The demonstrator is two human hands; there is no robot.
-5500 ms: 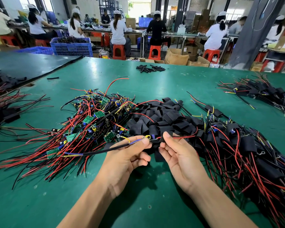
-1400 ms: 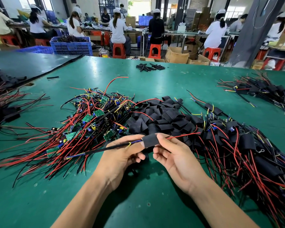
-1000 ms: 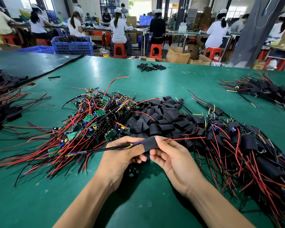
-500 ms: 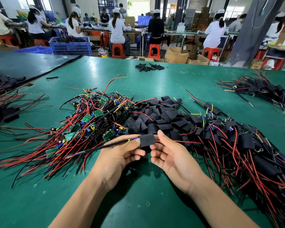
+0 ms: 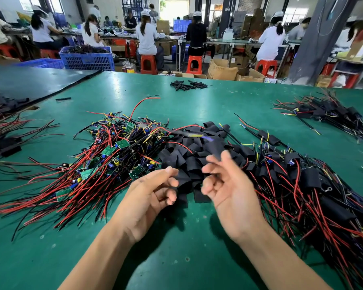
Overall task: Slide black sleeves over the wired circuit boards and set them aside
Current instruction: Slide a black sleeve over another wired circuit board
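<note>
A tangle of bare green circuit boards (image 5: 117, 151) with red and black wires lies left of centre on the green table (image 5: 176, 258). A heap of loose black sleeves (image 5: 195, 155) sits in the middle. Sleeved boards (image 5: 302, 185) are piled to the right. My left hand (image 5: 149, 197) hovers just in front of the sleeve heap, fingers loosely curled, holding nothing. My right hand (image 5: 224, 189) is beside it, palm up, fingers relaxed and empty. A blurred wired piece (image 5: 194, 135) with yellow and blue ends is in the air above the sleeve heap.
Another bundle of sleeved boards (image 5: 327, 114) lies at the far right. Small black tubes (image 5: 187, 84) sit near the far edge. A dark mat (image 5: 29, 80) and more wires (image 5: 4, 130) are on the left. Seated workers and a blue crate (image 5: 86, 57) are beyond the table.
Both hands held the sleeved board by its wires half a second ago. They have let go and spread apart, and the piece now flies blurred above the sleeve heap.
</note>
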